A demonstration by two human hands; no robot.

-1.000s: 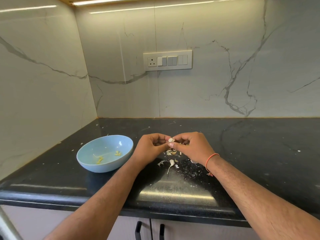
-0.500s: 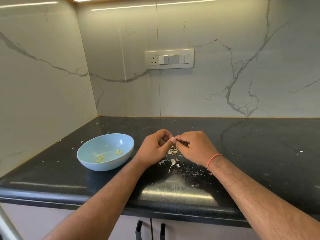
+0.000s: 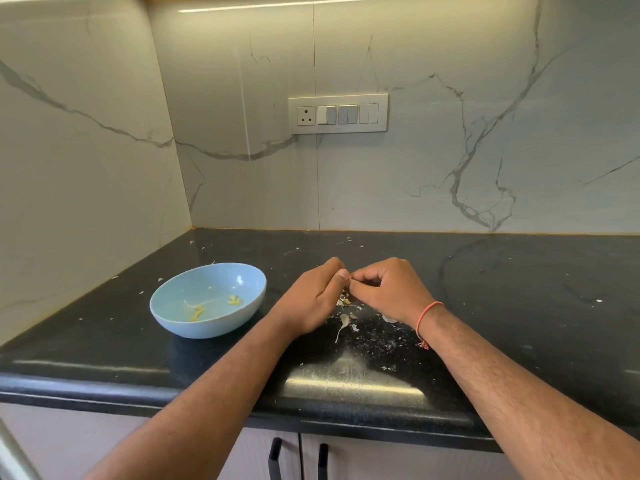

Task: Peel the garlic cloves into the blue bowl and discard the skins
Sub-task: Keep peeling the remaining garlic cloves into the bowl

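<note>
- While both hands meet over the black counter (image 3: 519,306), the left hand (image 3: 311,299) and right hand (image 3: 388,289) have fingers curled inward, tips touching at the midline. A clove is presumably pinched between them, but the clove itself is hidden by the fingers; what each hand holds cannot be confirmed.
- Left thumb tip shows at the meeting point, pressed toward the right hand's fingertips. Narrow, closed grip on both sides.
- Key relation: the blue bowl (image 3: 180,323) sits to the left of the hands, near the left wrist and apart from it. Left hand is the nearer one. Judgement: a finished clove would travel leftward, short reach, with the left hand best placed.
- Long axis of the clove: cannot tell.
- Count, bowl: one. Inside it, two small yellowish clusters of peeled pieces (image 3: 235,300) plus a thin strand.
- Count, skins (image 3: 344,322): a loose heap directly beneath and just in front of the hands; one larger curled piece with a tail, several small flakes, fine crumbs too many to count.
- Skins not yet discarded; stray flecks also lie around the bowl.
- Other: orange thread (image 3: 427,315) on right wrist; switch panel (image 3: 338,113) on marble wall.
</note>
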